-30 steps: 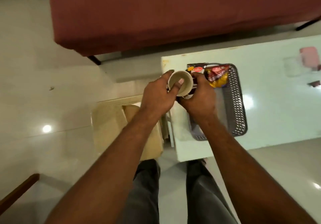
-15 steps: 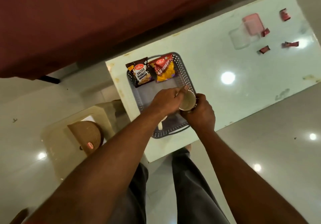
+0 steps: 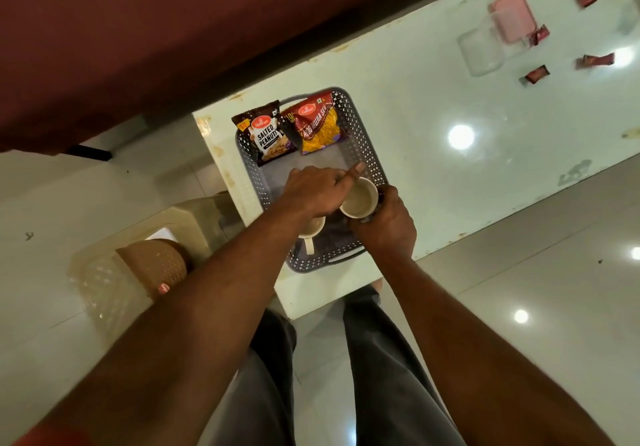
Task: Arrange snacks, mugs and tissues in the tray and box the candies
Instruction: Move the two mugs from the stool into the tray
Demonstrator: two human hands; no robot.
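Observation:
A grey perforated tray point(image 3: 365, 140) sits on the pale table, holding a salted peanuts packet point(image 3: 268, 135) and a red-yellow snack packet point(image 3: 320, 127) at its far end. Both hands grip a cream mug point(image 3: 360, 199) over the tray's near right corner: my left hand point(image 3: 317, 191) on its left rim, my right hand point(image 3: 386, 225) around its near side. A second cream mug point(image 3: 313, 231) stands in the tray under my left wrist, its handle toward me. A clear box point(image 3: 481, 50) with a pink lid point(image 3: 512, 17) and several red candies point(image 3: 535, 75) lie far right.
A dark red sofa point(image 3: 173, 30) runs along the table's far side. A beige plastic stool point(image 3: 114, 272) at the left carries a brown woven holder point(image 3: 152, 265). The table's near edge point(image 3: 485, 231) is close to my legs, with glossy floor beyond.
The mug held in both hands moved from the tray's far left end to its near right corner. It has sunk slightly toward the tray floor in the last half second.

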